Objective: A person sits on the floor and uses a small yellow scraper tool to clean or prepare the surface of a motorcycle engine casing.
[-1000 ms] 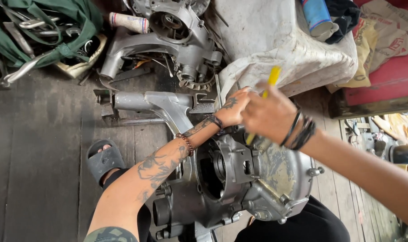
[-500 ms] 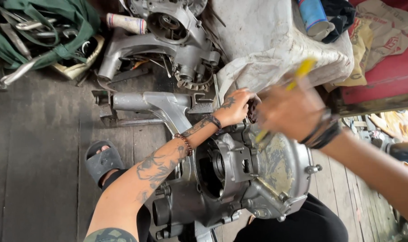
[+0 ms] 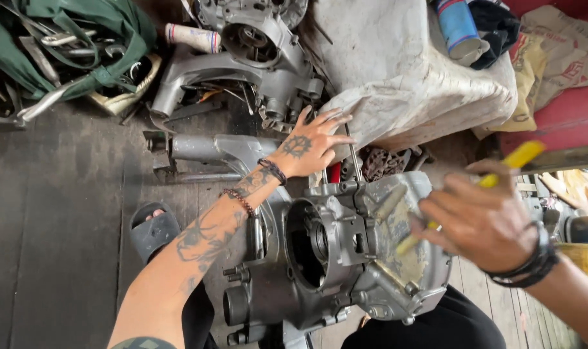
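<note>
A grey metal engine case (image 3: 345, 258) stands between my legs, its round opening facing left. My left hand (image 3: 310, 142) hovers above the case's top edge with fingers spread and nothing in it, close to a thin steel rod (image 3: 353, 155) that sticks up from the case. My right hand (image 3: 484, 223) is blurred at the right of the case and is closed around a yellow-handled tool (image 3: 516, 158); the tool's lower end reaches toward the greasy side cover. The tool's tip is too blurred to make out.
A second engine casing (image 3: 255, 58) lies behind on the dark wooden floor. A dirty white sack (image 3: 403, 84) with a blue spray can (image 3: 458, 29) sits at the back right. A green bag of tools (image 3: 68, 45) is at the back left. My sandalled foot (image 3: 153, 229) rests left of the case.
My left hand has let go of the case's top and opened with fingers spread. My right hand with the yellow tool has swung right and down along the case's side.
</note>
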